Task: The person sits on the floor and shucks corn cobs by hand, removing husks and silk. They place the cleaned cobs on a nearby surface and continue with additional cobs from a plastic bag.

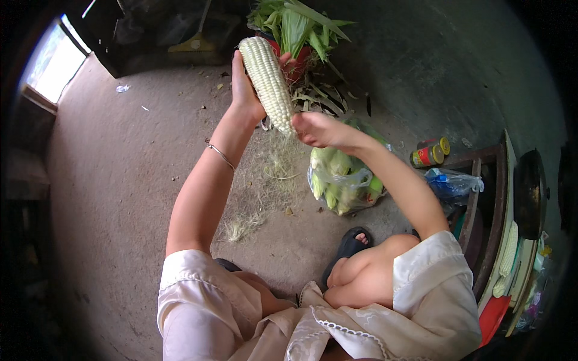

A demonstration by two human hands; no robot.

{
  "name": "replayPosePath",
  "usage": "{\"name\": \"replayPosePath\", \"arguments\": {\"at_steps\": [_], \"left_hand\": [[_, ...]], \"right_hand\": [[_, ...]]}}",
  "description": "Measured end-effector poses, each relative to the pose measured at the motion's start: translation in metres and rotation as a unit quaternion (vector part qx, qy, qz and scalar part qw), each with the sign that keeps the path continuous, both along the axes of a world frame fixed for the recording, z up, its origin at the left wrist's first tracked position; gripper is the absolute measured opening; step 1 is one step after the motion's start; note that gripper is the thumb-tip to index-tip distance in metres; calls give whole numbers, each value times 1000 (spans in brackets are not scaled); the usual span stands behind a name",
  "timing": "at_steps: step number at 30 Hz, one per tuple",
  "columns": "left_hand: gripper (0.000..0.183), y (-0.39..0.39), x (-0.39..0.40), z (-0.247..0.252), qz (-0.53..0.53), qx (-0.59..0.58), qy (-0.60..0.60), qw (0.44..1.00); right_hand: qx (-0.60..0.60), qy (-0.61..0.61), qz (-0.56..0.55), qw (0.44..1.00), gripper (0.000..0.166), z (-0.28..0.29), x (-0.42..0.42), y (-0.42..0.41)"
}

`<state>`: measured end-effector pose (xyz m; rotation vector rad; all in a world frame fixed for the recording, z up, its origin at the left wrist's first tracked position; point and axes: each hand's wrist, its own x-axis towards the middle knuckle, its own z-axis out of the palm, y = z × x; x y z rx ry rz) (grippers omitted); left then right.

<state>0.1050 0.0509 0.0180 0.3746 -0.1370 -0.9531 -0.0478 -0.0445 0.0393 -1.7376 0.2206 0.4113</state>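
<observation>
A husked ear of white corn [269, 83] is held up at the top centre, its narrower end tilted down to the right. My left hand [249, 88] is closed around its wider part from behind, thumb along the left side. At the lower tip is my right hand [316, 128], slightly blurred, its fingers curled against the corn's end; whether they pinch silk cannot be told. Loose corn silk [271, 180] lies on the floor below. Beyond the ear stands a red bucket [301, 63] heaped with green corn husks [295, 29].
A plastic bag of unhusked corn [338, 180] sits below my right forearm. Two lidded jars [426, 155] lie near a wooden rack [494, 180]. Another husked ear [509, 250] rests on the shelf at right. A broom [194, 43] is at the back; husk scraps [320, 99] litter the floor.
</observation>
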Motion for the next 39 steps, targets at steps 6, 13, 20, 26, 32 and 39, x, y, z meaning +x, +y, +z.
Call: {"name": "replayPosePath", "arguments": {"at_steps": [6, 13, 20, 26, 32, 39], "left_hand": [[64, 2, -8, 6, 4, 71, -59, 996], [66, 9, -6, 3, -80, 82, -98, 989], [66, 8, 1, -28, -77, 189, -105, 973], [60, 11, 26, -66, -26, 160, 66, 984], [59, 2, 22, -58, -33, 193, 41, 980], [59, -14, -25, 2, 18, 113, -47, 992]], "right_hand": [[-242, -12, 83, 967, 57, -1, 1, 2], [-11, -91, -193, 977, 38, 25, 7, -19], [-84, -446, -360, 815, 22, 135, 74, -111], [-541, -254, -225, 769, 63, 124, 138, -138], [-280, -201, -181, 921, 42, 104, 133, -163], [-212, -254, -54, 942, 62, 9, 21, -14]]}}
